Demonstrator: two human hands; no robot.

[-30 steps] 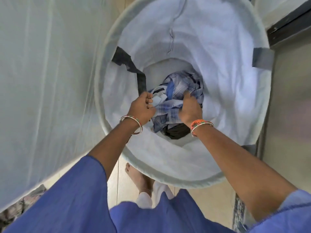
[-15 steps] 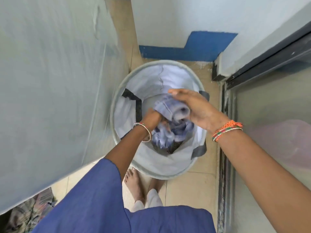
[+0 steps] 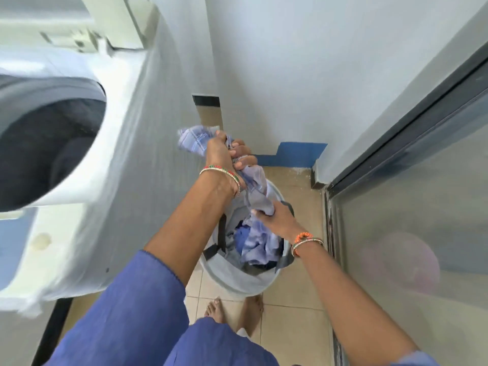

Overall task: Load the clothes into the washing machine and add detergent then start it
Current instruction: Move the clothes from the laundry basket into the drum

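Note:
A pale blue checked cloth hangs stretched between my two hands above the white laundry basket. My left hand grips its bunched upper end, raised near the washing machine's side. Lower down, my right hand pinches the cloth just over the basket's mouth. More blue and dark clothes lie inside the basket. The white top-loading washing machine stands at the left, its lid up and its dark drum opening showing, blurred by motion.
A sliding glass door with a dark frame runs along the right. A white wall with a blue strip closes the far end. The basket stands on the narrow tiled floor, and my bare feet are just before it.
Both hands have risen out of the basket, pulling the checked cloth up with them. The view has lifted and swung left, bringing the washing machine's open top into sight.

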